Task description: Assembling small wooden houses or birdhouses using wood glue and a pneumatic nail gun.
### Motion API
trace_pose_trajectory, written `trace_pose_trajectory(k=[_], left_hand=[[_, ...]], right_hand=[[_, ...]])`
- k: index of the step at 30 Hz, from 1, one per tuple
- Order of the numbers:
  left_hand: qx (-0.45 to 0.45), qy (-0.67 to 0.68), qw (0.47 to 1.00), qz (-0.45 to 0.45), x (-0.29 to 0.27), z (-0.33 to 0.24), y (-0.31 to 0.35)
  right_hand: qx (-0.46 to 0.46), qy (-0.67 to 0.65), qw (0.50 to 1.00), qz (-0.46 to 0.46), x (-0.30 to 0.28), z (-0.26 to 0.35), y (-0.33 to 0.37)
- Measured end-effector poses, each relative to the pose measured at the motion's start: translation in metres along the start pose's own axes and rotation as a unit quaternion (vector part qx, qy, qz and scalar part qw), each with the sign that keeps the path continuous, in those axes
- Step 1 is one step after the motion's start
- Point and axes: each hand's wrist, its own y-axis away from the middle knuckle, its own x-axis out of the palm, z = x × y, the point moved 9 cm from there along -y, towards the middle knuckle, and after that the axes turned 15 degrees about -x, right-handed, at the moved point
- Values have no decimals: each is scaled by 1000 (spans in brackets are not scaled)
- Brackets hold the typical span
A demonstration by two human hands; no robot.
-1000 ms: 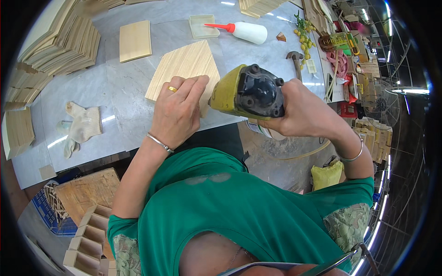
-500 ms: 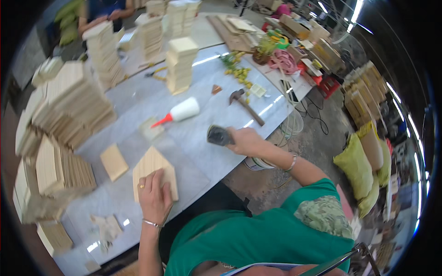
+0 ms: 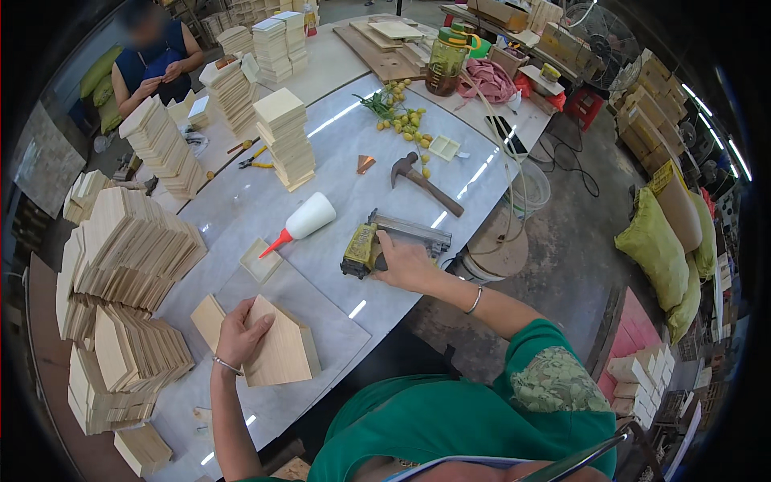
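My left hand (image 3: 241, 331) grips the left edge of a pale house-shaped wooden piece (image 3: 281, 349), thumb on its face and the other fingers out of sight behind it. The piece is tilted, showing thick side edges. Beside that hand, a small rectangular wooden board (image 3: 209, 320) lies partly covered. My right hand (image 3: 408, 263) is wrapped round a yellow-green and black nail gun (image 3: 361, 249), which lies sideways on the table with its grey magazine pointing right. Between the hands and the far side are a white glue bottle (image 3: 312, 215) with a red nozzle and a small square tray (image 3: 261, 259).
Stacks of house-shaped boards (image 3: 132, 241) crowd the left side; more wood stacks (image 3: 285, 136) stand farther back. A hammer (image 3: 426, 183), pliers (image 3: 257, 158), yellow fruit (image 3: 405, 120) and a bottle (image 3: 446, 64) lie or stand beyond. A co-worker (image 3: 157, 60) sits at far left.
The nail gun has come down onto the table and turned on its side in my right hand. My left hand has shifted to the wooden piece's left edge, and the piece has been turned and tilted.
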Motion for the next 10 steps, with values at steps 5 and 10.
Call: trace_pose_trajectory(k=[5,10], left_hand=[[-75,190,976,79,-10,16,21],[-21,195,980,-28,-35,11,81]], right_hand=[[-73,77,992,-62,-6,17,1],[-197,-173,960,-97,-19,120,-22]])
